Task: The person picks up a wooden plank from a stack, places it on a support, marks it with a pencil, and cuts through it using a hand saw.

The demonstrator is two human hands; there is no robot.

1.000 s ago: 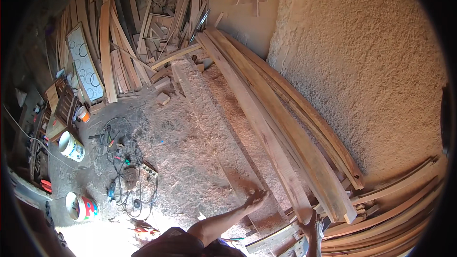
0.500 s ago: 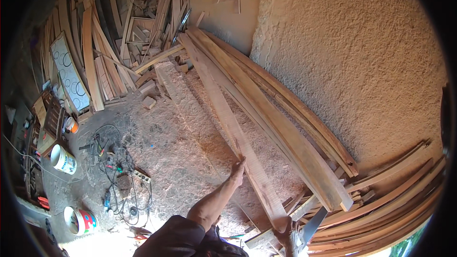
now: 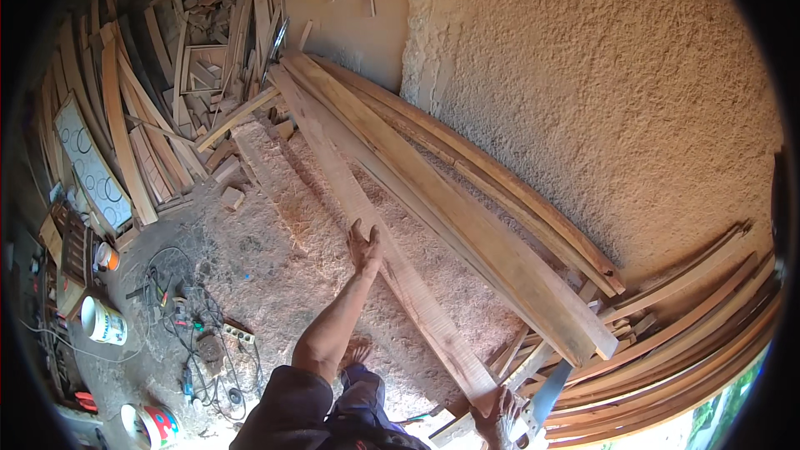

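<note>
A long pale plank (image 3: 417, 325) runs from my right hand diagonally toward the back, left of stacked boards (image 3: 492, 250). My left hand (image 3: 364, 246) lies along it near its middle, fingers apart. My right hand (image 3: 500, 412) is curled on the plank's near end at the bottom. A handsaw (image 3: 548, 396) sits just right of that hand; I cannot make out whether the hand also touches its handle. Below my left forearm, my bare foot (image 3: 357, 354) stands on the dusty floor.
Leaning offcuts and boards (image 3: 125, 125), with a patterned panel (image 3: 92, 158), line the upper left. Buckets (image 3: 104, 321), (image 3: 150, 425) and tangled cables with a power strip (image 3: 237, 333) lie at left. A rough wall (image 3: 583, 100) rises behind the stack; more curved timber (image 3: 692, 350) fills the lower right.
My left hand has moved forward and up onto the middle of the plank, its fingers now spread. The plank has shifted leftward, away from the stack. The whole view has shifted a little.
</note>
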